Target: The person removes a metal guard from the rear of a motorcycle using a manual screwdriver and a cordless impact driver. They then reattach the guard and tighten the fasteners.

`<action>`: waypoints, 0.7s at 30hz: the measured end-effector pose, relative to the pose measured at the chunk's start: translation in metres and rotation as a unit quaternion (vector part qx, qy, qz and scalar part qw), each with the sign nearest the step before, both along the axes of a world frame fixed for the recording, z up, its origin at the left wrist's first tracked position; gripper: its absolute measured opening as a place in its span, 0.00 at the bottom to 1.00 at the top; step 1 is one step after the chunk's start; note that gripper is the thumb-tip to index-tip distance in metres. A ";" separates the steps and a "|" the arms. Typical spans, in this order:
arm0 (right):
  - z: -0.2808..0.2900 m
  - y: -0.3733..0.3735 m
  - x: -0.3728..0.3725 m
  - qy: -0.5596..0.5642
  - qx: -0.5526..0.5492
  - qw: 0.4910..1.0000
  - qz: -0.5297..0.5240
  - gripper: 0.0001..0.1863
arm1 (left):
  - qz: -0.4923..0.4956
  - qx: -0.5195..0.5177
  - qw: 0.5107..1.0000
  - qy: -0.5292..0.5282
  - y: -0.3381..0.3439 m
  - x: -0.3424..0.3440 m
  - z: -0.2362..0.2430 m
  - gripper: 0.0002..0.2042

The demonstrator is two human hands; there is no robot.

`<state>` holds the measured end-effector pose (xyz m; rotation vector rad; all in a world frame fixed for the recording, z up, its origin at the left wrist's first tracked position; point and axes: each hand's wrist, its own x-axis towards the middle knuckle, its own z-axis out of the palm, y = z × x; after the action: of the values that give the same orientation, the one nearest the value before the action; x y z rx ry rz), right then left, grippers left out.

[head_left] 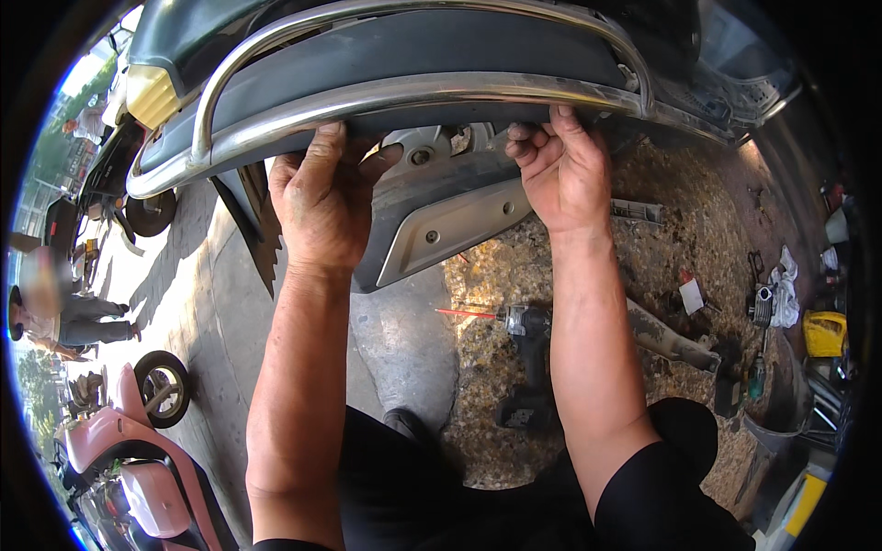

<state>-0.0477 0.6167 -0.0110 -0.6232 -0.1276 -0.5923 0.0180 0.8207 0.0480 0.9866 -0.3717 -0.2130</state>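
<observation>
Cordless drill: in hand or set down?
Set down: the cordless drill lies on the mottled ground; the left hand and right hand are both up at the chrome rail.

We see strong daylight from the left bleaching the pavement (188, 230), while the speckled floor (496, 450) on the right lies in dimmer shade. We catch glare along the chrome rail (413, 90), and the near black trousers (413, 496) lose detail. Our fisheye view bends edges toward a dark rim, and a blurred patch covers part of a person (87, 309) far left.
</observation>
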 end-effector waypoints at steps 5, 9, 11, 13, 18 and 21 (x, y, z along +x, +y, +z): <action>0.001 -0.003 0.001 -0.015 -0.006 1.000 0.000 0.15 | -0.002 0.019 1.000 -0.013 0.000 -0.002 -0.002 0.13; -0.002 -0.002 0.000 -0.018 -0.011 1.000 0.001 0.14 | -0.014 0.016 1.000 -0.016 0.000 -0.002 0.001 0.13; -0.003 -0.001 0.000 -0.023 -0.014 1.000 0.000 0.14 | -0.017 0.014 1.000 -0.021 -0.002 -0.004 0.004 0.13; -0.004 -0.002 0.000 -0.015 -0.004 1.000 -0.008 0.14 | 0.002 0.026 1.000 -0.004 -0.005 -0.006 0.006 0.13; -0.003 -0.003 0.000 -0.012 0.007 1.000 -0.011 0.14 | 0.007 0.065 0.998 -0.015 -0.009 -0.007 0.005 0.13; -0.002 -0.001 0.000 -0.016 -0.007 1.000 -0.025 0.14 | 0.007 0.055 0.998 -0.012 -0.006 -0.003 0.005 0.14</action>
<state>-0.0482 0.6155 -0.0127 -0.6325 -0.1460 -0.6510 0.0149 0.8142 0.0525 1.0997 -0.3773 -0.2113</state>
